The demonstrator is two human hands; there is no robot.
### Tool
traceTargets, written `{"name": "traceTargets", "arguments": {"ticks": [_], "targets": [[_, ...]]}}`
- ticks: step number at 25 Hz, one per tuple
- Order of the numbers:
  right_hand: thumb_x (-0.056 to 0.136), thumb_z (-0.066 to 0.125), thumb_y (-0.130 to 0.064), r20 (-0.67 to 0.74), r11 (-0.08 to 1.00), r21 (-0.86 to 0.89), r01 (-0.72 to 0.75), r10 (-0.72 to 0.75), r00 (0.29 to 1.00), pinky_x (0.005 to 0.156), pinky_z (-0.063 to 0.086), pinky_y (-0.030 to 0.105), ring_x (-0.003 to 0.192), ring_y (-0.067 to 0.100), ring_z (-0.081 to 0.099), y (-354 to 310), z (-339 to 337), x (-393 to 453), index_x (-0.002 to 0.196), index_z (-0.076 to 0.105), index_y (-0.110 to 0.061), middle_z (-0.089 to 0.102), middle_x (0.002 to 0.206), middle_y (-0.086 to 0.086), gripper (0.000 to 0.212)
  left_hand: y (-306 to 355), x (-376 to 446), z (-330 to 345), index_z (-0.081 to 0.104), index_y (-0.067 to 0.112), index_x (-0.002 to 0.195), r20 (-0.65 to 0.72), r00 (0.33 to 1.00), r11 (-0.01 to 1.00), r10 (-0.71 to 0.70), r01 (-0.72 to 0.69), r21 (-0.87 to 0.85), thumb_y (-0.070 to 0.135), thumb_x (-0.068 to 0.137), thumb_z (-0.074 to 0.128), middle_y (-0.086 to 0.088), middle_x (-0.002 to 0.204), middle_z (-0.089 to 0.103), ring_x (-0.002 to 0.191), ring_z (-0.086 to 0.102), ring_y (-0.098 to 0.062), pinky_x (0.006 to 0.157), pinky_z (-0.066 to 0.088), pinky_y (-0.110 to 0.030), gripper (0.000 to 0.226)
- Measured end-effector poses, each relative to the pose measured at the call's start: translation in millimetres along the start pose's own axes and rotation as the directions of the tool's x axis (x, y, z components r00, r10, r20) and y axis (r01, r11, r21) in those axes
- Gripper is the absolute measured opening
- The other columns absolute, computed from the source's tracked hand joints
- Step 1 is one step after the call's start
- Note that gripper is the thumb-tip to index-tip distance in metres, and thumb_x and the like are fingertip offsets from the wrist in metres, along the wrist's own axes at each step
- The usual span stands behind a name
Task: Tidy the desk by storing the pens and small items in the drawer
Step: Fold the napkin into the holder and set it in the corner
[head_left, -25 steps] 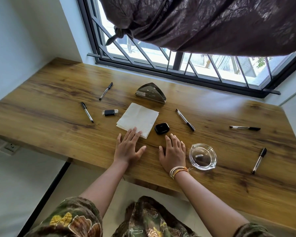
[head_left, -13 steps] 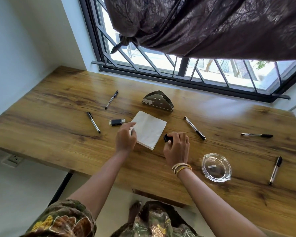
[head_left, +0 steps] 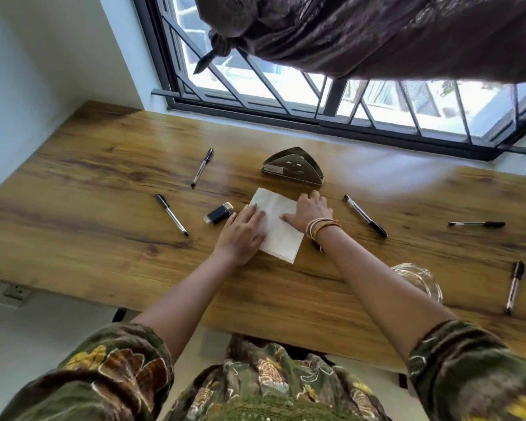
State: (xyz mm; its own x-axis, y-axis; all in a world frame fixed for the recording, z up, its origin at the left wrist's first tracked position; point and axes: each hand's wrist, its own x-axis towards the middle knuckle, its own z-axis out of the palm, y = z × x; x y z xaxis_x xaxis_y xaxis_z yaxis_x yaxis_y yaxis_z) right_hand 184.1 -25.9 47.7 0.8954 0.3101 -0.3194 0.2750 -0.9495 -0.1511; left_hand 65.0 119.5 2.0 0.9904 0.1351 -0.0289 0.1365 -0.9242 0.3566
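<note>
Both arms reach forward, left hand (head_left: 243,230) and right hand (head_left: 308,212) pressing flat, fingers straight, on the napkin (head_left: 278,232)

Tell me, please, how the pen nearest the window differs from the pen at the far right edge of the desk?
The pen nearest the window lies left of the napkin holder, while the far right pen lies beside the glass ashtray. The window pen has its black cap at the far end and leans right; the right pen runs almost straight toward the person. Both lie flat on the desk, untouched, with black caps.
</note>
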Motion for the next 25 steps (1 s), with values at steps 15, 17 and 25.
{"name": "traceTargets", "arguments": {"ticks": [15,17,25], "targets": [[0.073,0.077,-0.046,0.117,0.938,0.321,-0.132,0.099,0.988,0.082,0.044,0.033,0.11,0.026,0.056,-4,-16,12,0.121,0.057,-0.008,0.059,0.121,0.008,0.064,-8,-10,13,0.012,0.022,0.155,-0.045,0.999,0.999,0.029,-0.028,0.018,0.045,0.101,0.023,0.002,0.163,0.007,0.15,0.003,-0.012,0.122,0.002,-0.037,0.059],[0.074,0.078,-0.036,0.143,0.848,0.513,-0.132,0.067,0.987,0.082,0.048,0.032,0.109,0.026,0.059,-4,-19,15,0.121,0.058,-0.005,0.062,0.119,0.008,0.06,-8,-8,10,0.016,0.021,0.154,-0.074,0.997,0.995,0.002,-0.009,-0.097,0.042,0.103,0.024,0.002,0.162,0.011,0.149,0.007,-0.012,0.122,0.005,-0.036,0.057],[0.066,0.081,-0.014,0.465,0.042,0.885,-0.464,-0.151,0.872,0.087,0.054,0.052,0.11,0.036,0.06,-11,-26,9,0.131,0.049,-0.004,0.059,0.123,0.018,0.073,30,6,-31,0.034,0.013,0.148,-0.056,0.99,0.693,-0.126,0.047,-0.72,0.049,0.083,0.065,-0.008,0.151,0.035,0.133,0.037,-0.02,0.107,0.042,-0.042,0.081]]}}
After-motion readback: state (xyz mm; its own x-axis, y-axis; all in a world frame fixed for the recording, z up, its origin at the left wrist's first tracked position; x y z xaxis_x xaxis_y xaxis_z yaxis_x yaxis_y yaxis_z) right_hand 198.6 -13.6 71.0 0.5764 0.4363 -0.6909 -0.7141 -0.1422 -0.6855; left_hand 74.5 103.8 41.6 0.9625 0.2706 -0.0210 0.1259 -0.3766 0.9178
